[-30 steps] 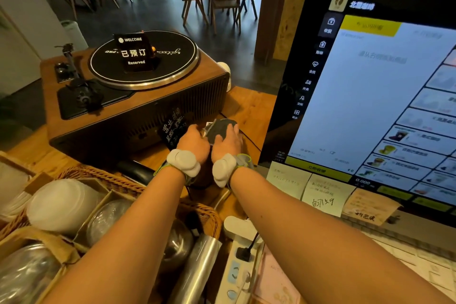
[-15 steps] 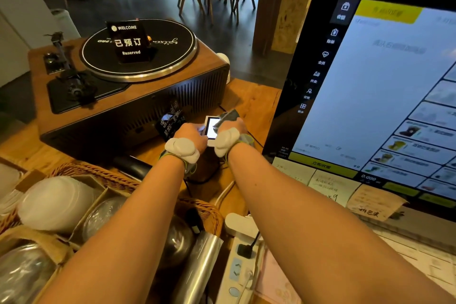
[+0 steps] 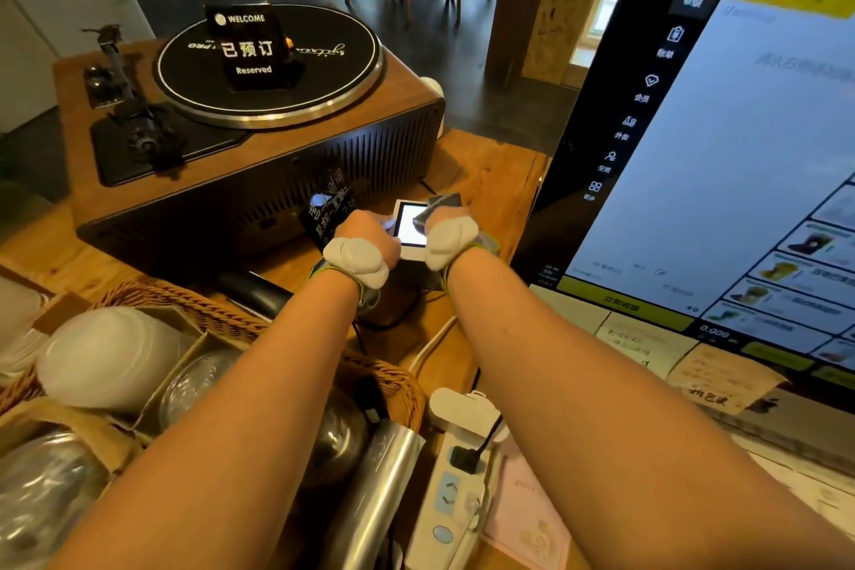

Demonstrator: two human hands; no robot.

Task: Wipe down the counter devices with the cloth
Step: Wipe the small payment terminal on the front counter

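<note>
Small lit-screen device (image 3: 409, 227) sits mid-worktop (image 3: 490, 171). Left hand (image 3: 365, 234) is at its 9 o'clock edge, fingers curled round the casing. Right hand (image 3: 451, 224) is at its 3 o'clock edge, clamped on a dark grey cloth (image 3: 442, 203). The cloth pokes out at the hand's 12 o'clock and touches the screen's upper right corner. Both wrists wear white padded bands. Record player (image 3: 259, 130) with black Reserved sign (image 3: 247, 46) at 10 o'clock of the device. Big touchscreen till (image 3: 740, 153) at 3 o'clock. Wicker basket (image 3: 194, 305) at 7 o'clock, power strip (image 3: 455, 481) at 6 o'clock.
</note>
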